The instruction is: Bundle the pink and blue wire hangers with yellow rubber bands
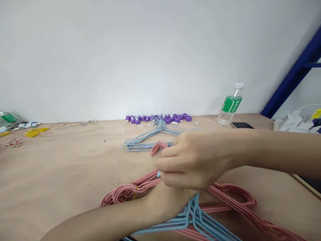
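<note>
My left hand [165,201] reaches in from the lower left, closed around the necks of a bundle of blue wire hangers [192,214]. Across it lies my right hand [193,160], its fingers curled in; what they pinch is hidden. A small bit of blue hanger shows between the two hands. Underneath is a bundle of pink wire hangers [235,201], tied with thin yellow bands; its curved hooks [159,146] stick out beyond my right hand. Farther back, another stack of blue hangers [142,143] lies flat on the table.
Purple round pieces with white tips [168,118] line the wall. A water bottle [230,104] stands at the back right beside a dark phone [242,125]. White adapters [291,122] are at the far right. Yellow pieces [37,132] and a cord [72,125] lie to the left.
</note>
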The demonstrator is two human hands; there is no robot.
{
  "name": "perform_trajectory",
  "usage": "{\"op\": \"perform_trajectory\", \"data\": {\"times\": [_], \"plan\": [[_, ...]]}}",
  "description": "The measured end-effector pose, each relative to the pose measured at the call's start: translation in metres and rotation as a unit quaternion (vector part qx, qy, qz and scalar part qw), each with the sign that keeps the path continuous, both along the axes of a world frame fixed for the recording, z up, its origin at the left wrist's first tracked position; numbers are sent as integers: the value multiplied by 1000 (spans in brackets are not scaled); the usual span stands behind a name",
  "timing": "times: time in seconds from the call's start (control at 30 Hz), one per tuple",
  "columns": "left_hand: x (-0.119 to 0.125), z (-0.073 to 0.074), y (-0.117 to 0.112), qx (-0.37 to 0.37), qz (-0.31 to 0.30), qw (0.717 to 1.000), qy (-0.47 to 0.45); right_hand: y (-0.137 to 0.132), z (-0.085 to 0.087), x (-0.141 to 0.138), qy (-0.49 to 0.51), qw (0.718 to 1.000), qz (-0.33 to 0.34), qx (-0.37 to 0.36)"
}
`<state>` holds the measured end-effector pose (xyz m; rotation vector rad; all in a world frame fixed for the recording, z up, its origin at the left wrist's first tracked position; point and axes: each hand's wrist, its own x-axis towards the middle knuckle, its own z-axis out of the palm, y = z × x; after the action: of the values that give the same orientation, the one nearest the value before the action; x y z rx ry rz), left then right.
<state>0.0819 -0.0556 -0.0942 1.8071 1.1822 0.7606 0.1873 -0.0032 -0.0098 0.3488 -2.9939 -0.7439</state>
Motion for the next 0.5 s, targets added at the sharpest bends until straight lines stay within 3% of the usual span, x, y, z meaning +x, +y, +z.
{"op": "perform_trajectory", "data": {"times": [0.1,0.17,0.33,0.43,0.5], "plan": [[3,6,-5,-10,22,999,43,0,14,-20,-98,994,-44,24],[3,10,-7,-24,40,994,95,4,20,-31,-137,989,-46,-10],[1,9,-8,-22,37,986,164,22,18,-45,-146,963,-37,-222],[0,8,-10,-17,56,986,156,29,11,-50,-173,922,-48,-344],[2,11,-13,-30,41,994,98,33,5,-55,-197,887,-57,-414]]}}
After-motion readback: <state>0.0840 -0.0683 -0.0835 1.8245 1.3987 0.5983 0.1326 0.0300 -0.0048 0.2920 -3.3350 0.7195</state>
